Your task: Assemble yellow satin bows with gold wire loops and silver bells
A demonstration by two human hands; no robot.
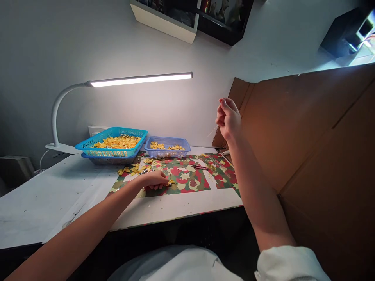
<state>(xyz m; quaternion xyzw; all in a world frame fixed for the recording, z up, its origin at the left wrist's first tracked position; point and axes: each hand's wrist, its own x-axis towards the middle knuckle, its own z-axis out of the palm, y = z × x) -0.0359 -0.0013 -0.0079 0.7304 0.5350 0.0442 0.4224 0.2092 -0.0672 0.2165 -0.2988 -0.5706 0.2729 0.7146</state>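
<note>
My left hand (155, 180) rests low over the patterned sheet (190, 181), its fingers closed on a small golden-yellow bow (171, 182) that sticks out at the fingertips. A shiny bit shows on that bow. High to the right, my right hand (229, 119) is raised with thumb and fingers pinched together. A thin pale thread (212, 131) trails down from it; its other end cannot be made out. Left of my left hand lie several loose yellow bows (135, 169) with small silvery pieces among them.
A turquoise basket (111, 151) full of yellow bows sits on a blue one. Beside it stands a periwinkle basket (167, 152) with more. Small snips (199, 167) lie on the sheet. A lit lamp (140, 80) hangs above; cardboard (307, 148) walls the right side.
</note>
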